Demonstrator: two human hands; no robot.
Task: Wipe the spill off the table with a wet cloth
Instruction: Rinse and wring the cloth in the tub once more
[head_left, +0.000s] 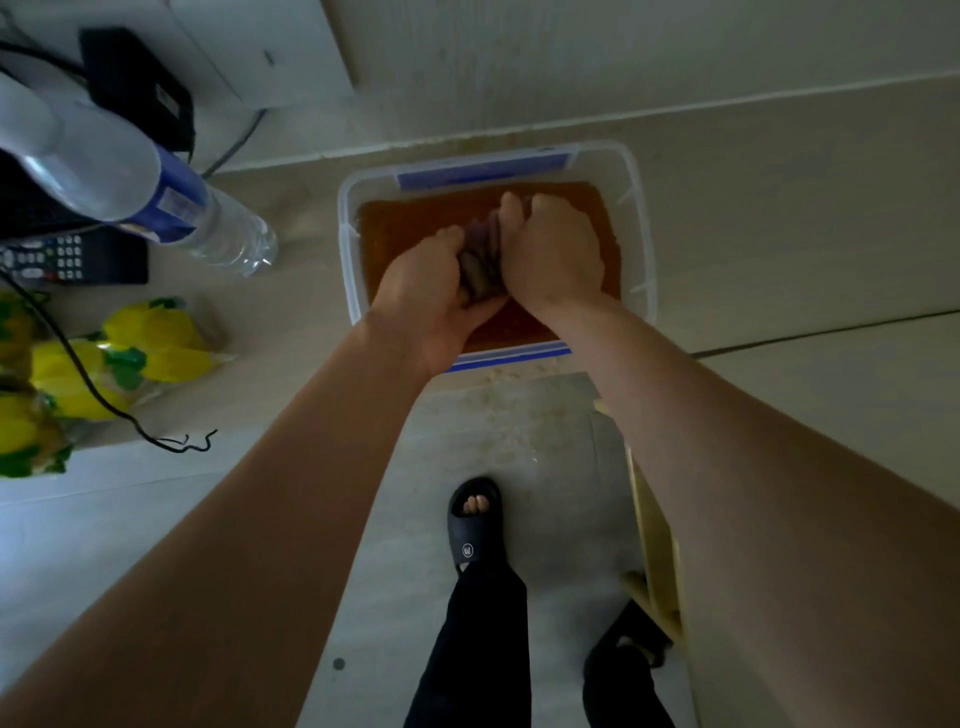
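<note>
A bunched purple-grey cloth (483, 265) is squeezed between both my hands over a clear plastic tub (641, 228) with blue clips. The tub holds brown liquid (410, 228) and stands at the table's near edge. My left hand (428, 291) grips the cloth's lower left part, palm turned up. My right hand (553, 249) is closed over its upper right part. Most of the cloth is hidden inside the two fists. Pale specks and smears (498, 405) lie on the surface just below the tub.
A clear water bottle (171, 202) with a blue label lies on its side at the left. A black remote (67, 257), yellow-green packets (114, 364) and a black cable (104, 400) sit at the far left. My sandalled foot (475, 525) is on the floor below.
</note>
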